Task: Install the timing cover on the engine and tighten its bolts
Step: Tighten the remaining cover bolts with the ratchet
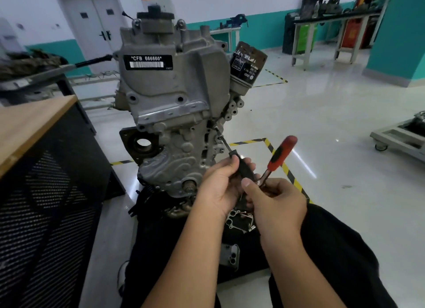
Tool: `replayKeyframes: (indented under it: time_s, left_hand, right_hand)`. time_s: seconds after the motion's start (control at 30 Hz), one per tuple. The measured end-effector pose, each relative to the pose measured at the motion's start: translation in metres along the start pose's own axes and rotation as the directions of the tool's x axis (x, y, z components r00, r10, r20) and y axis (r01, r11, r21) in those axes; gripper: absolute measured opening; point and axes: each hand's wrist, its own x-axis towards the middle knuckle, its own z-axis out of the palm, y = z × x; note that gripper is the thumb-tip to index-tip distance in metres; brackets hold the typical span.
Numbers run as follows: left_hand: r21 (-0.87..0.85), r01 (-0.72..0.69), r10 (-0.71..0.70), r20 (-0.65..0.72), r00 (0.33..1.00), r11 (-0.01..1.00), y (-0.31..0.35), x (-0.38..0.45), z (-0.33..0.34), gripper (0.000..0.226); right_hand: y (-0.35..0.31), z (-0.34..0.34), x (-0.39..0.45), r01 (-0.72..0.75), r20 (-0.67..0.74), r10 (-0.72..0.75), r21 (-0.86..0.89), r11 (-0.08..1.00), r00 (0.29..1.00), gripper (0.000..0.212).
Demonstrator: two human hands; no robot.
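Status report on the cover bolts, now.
Left hand grips black extension, tip on bolt at timing cover edge. Right hand holds red-handled ratchet. Nothing blocking.

Both forearms are bare from the hands back to the bottom edge of the picture, with no sleeve, watch, ring or glove showing on the left hand (pixel 218 188) or the right hand (pixel 278 204). Below and to either side of the hands lie loose black trousers (pixel 340 250), their cloth plain and slightly creased. Near the lower left, under the left forearm, a white shoe edge (pixel 122 278) shows.
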Motion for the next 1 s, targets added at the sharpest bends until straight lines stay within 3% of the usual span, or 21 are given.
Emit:
replayKeyframes:
  time_s: [0.07,0.17,0.23,0.37,0.47,0.53,0.6,0.67,0.7,0.73,0.77,0.83,0.87,0.93,1.0]
  left_hand:
    - [0.015,0.003,-0.003,-0.035,0.999,1.000,-0.001,-0.001,0.003,0.021]
    - [-0.015,-0.001,0.001,-0.037,0.999,1.000,0.001,0.001,0.001,0.029]
    - [-0.008,0.015,-0.015,0.007,1.000,1.000,0.003,0.002,-0.005,0.020]
    - [0.140,0.068,-0.079,0.075,0.994,0.988,0.005,-0.003,-0.011,0.021]
    - [0.234,0.071,-0.069,-0.019,0.997,0.970,0.008,-0.004,-0.002,0.013]
    - [0.286,0.071,-0.051,-0.080,0.996,0.956,0.011,-0.005,0.004,0.015]
    - [0.327,0.097,-0.085,-0.052,0.995,0.940,0.017,-0.008,0.005,0.018]
    - [0.373,0.133,-0.157,0.037,0.987,0.918,0.023,-0.012,0.004,0.020]
    - [0.386,0.122,-0.161,0.070,0.985,0.914,0.024,-0.013,0.003,0.020]
    - [0.398,0.093,-0.138,0.085,0.987,0.913,0.023,-0.012,0.000,0.019]
    - [0.398,0.065,-0.108,0.087,0.990,0.915,0.020,-0.013,-0.003,0.018]
    - [0.366,0.043,-0.075,0.073,0.994,0.929,0.014,-0.013,-0.008,0.009]
    - [0.352,0.042,-0.069,0.066,0.995,0.935,0.013,-0.013,-0.009,0.009]
    - [0.341,0.059,-0.074,0.032,0.997,0.938,0.011,-0.010,-0.008,0.012]
    - [0.303,0.090,-0.100,0.017,0.995,0.949,0.012,-0.010,-0.002,0.015]
  right_hand:
    - [0.003,0.002,-0.003,0.027,-0.009,-0.027,-0.023,0.999,1.000,0.020]
    - [0.002,0.004,-0.004,-0.163,0.061,0.154,0.175,0.971,0.986,0.035]
    - [0.001,0.004,-0.003,-0.228,0.074,0.218,0.186,0.956,0.973,0.036]
    - [0.003,0.005,-0.003,-0.028,-0.037,0.025,-0.073,0.997,0.999,0.022]
    - [0.005,0.007,-0.007,0.129,-0.069,-0.148,-0.234,0.964,0.987,0.026]
    - [0.003,0.008,-0.009,0.128,-0.062,-0.145,-0.225,0.966,0.987,0.022]
    - [-0.003,0.009,-0.007,-0.054,-0.012,0.055,0.034,0.998,0.998,0.023]
    - [-0.015,0.004,-0.003,-0.367,0.170,0.325,0.422,0.829,0.930,0.033]
    - [-0.019,0.000,0.002,-0.469,0.244,0.401,0.497,0.730,0.883,0.035]
    - [-0.021,-0.004,0.006,-0.506,0.282,0.420,0.483,0.714,0.862,0.035]
    - [-0.020,-0.007,0.008,-0.478,0.289,0.386,0.405,0.780,0.876,0.036]
    - [-0.011,-0.008,0.008,-0.189,0.199,0.163,0.119,0.975,0.966,0.031]
    - [-0.007,-0.008,0.006,0.014,0.131,-0.007,-0.054,0.998,0.991,0.026]
    - [-0.002,-0.005,0.003,0.306,0.060,-0.303,-0.317,0.898,0.951,0.022]
    - [-0.003,0.000,-0.003,0.310,0.018,-0.317,-0.274,0.911,0.948,0.018]
